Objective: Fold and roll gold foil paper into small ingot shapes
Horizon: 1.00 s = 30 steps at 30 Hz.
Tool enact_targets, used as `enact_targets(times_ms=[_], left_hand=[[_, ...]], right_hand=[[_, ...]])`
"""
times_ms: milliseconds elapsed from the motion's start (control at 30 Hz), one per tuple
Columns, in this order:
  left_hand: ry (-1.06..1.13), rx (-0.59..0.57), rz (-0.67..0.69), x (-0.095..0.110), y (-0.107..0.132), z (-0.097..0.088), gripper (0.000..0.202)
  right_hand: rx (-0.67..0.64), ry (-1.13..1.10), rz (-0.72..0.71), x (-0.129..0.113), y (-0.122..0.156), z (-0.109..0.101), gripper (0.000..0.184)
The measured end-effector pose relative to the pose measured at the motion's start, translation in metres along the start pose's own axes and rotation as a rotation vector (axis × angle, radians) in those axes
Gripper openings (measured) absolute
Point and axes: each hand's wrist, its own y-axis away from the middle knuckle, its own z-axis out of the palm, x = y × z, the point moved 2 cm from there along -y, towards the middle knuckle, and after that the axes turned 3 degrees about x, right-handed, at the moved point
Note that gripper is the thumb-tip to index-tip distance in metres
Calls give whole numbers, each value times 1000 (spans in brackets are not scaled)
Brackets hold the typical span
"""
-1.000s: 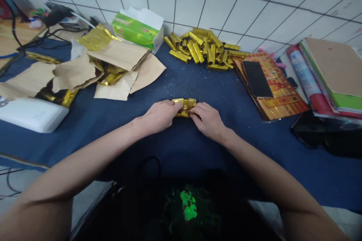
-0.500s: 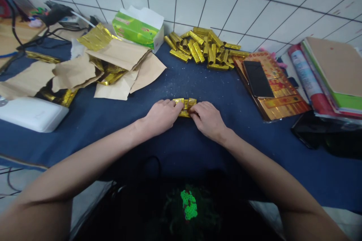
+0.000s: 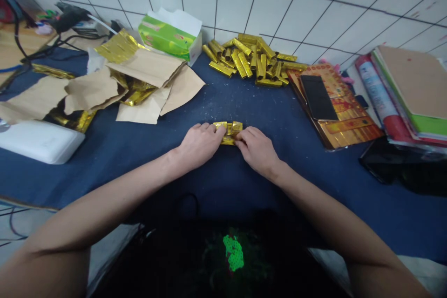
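Observation:
Both of my hands meet at the middle of the blue cloth (image 3: pixel 139 149). My left hand (image 3: pixel 199 144) and my right hand (image 3: pixel 255 150) have their fingers closed on a small folded piece of gold foil paper (image 3: pixel 229 130), pressing it against the cloth. Only its top edge shows between my fingertips. A pile of folded gold foil rolls (image 3: pixel 249 59) lies farther back against the tiled wall. Sheets of gold foil mixed with brown paper (image 3: pixel 115 84) lie at the back left.
A green tissue box (image 3: pixel 171 35) stands by the wall. A black phone (image 3: pixel 317 97) rests on a gold and red packet (image 3: pixel 344 123) at the right, next to stacked books (image 3: pixel 408 93). A white device (image 3: pixel 40 141) and cables (image 3: pixel 42 46) lie at the left.
My hands have stayed on the gold foil piece, with only slight finger shifts.

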Motion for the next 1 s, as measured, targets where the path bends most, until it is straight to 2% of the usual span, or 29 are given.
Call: enact_targets(times_ms=[200,400,667,800,1000], left_hand=[[0,1,-10,-1,1,2,17],[-18,35,-1,-1,2,1,19],[-18,110,191,-2,3,5,43],[27,119,202,-4,3,7,37],[34,132,221,-2,4,6,34]], right_hand=[[-49,19,127,2,3,-2,12],[-68,55,147,1,1,-1,9],[-18,27,144,4,3,1,9],[-33,83,74,5,4,1,24],[-82,216,-39,5,4,-1,28]])
